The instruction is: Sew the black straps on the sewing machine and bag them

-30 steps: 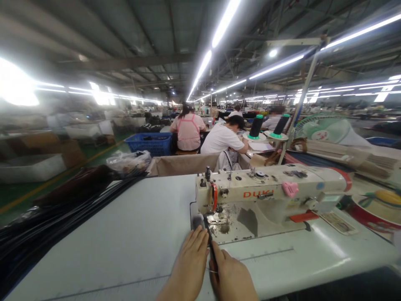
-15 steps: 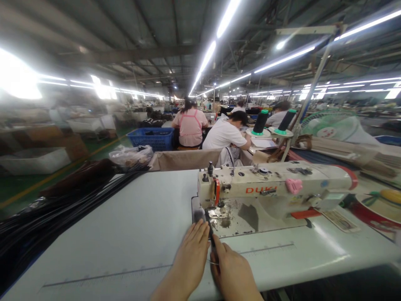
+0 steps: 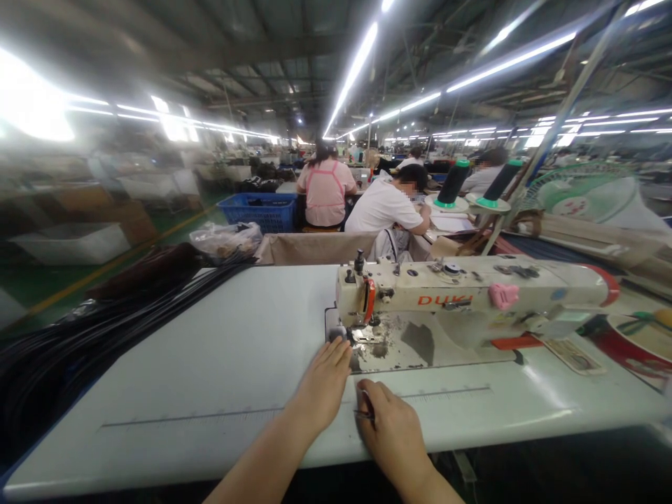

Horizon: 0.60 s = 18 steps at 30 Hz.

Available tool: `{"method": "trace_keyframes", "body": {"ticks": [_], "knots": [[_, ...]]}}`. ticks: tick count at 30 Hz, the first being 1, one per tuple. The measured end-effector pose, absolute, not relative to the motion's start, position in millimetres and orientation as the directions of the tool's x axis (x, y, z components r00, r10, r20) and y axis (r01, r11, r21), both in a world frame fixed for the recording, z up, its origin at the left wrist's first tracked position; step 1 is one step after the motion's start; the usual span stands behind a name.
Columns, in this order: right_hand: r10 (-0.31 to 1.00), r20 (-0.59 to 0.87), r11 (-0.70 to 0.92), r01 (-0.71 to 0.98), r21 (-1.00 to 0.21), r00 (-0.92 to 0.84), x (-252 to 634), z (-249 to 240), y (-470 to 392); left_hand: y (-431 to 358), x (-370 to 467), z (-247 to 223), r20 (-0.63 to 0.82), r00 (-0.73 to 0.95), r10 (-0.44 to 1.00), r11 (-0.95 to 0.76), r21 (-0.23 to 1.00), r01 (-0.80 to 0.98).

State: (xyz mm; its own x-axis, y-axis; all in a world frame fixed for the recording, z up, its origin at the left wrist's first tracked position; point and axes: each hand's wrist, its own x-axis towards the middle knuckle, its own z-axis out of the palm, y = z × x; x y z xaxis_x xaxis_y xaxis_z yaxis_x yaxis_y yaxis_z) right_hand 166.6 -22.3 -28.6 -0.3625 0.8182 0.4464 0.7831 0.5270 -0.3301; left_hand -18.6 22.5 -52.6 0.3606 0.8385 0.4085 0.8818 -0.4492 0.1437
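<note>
A sewing machine (image 3: 462, 294) with an off-white body stands on the pale table (image 3: 225, 350). My left hand (image 3: 326, 374) lies flat, fingers stretched together toward the needle area, left of the metal needle plate (image 3: 366, 336). Just past its fingertips is a dark patch (image 3: 337, 334), perhaps the end of a dark strip; the hand covers the rest. Nearer the table's front edge, my right hand (image 3: 391, 427) is curled with thumb and fingers closed. A small thin metal tool (image 3: 363, 414) shows at its left side, mostly hidden in the grip.
Long black strips (image 3: 120, 343) hang over the table's left end. Behind the machine are a beige fabric-sided bin (image 3: 315, 248), a blue basket (image 3: 257, 210) and two black thread cones (image 3: 452, 185). People sit working ahead. A green fan (image 3: 582, 192) stands at right.
My right hand has drawn back from the needle plate, apart from my left hand. The dark strip that ran between the hands no longer shows there. The view has shifted slightly.
</note>
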Motion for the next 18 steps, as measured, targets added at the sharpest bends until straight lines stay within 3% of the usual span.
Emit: {"method": "trace_keyframes", "body": {"ticks": [8, 18], "knots": [[0.803, 0.47, 0.547, 0.768, -0.333, -0.367, 166.5, -25.2, -23.6, 34.3, -20.8, -41.2, 0.36, 0.317, 0.877, -0.409, 0.216, 0.887], [0.771, 0.52, 0.569, 0.764, -0.303, -0.368, 166.5, -25.6, -23.1, 31.1, -18.3, -33.3, 0.32, 0.263, 0.91, -0.34, 0.213, 0.916]]}}
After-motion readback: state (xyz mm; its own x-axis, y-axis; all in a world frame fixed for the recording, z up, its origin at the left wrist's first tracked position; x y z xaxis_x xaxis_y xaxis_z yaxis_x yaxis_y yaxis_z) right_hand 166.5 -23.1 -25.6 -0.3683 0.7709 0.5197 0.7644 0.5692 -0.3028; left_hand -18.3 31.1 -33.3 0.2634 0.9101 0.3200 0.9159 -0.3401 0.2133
